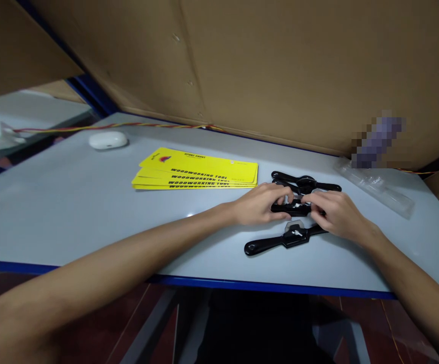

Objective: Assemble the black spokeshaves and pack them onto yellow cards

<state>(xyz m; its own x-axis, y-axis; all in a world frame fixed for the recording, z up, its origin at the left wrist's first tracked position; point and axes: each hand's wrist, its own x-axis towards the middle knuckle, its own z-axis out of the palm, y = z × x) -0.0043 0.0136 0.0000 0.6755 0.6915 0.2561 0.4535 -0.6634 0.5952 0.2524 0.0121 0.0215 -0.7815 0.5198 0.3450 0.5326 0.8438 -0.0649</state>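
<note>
Several black spokeshaves lie on the grey tabletop [204, 247]. Both hands are at a middle spokeshave [298, 208], with fingertips meeting near its centre. My left hand [262, 203] is curled at its left handle, and my right hand [336, 215] is closed at its right side, hiding that end. Nearer the front edge, another spokeshave [293, 238] lies slightly tilted, its right tip tucked under my right hand. Beyond my fingers rests a further spokeshave [306, 183], with one more partly hidden just in front of it.
Left of my hands is a fanned stack of yellow cards [194, 169] printed "woodworking tool". A white rounded case [108, 140] sits farther left. Clear plastic packaging [378, 187] lies at the right. A cardboard wall [280, 76] and a twisted wire [147, 125] run along the back.
</note>
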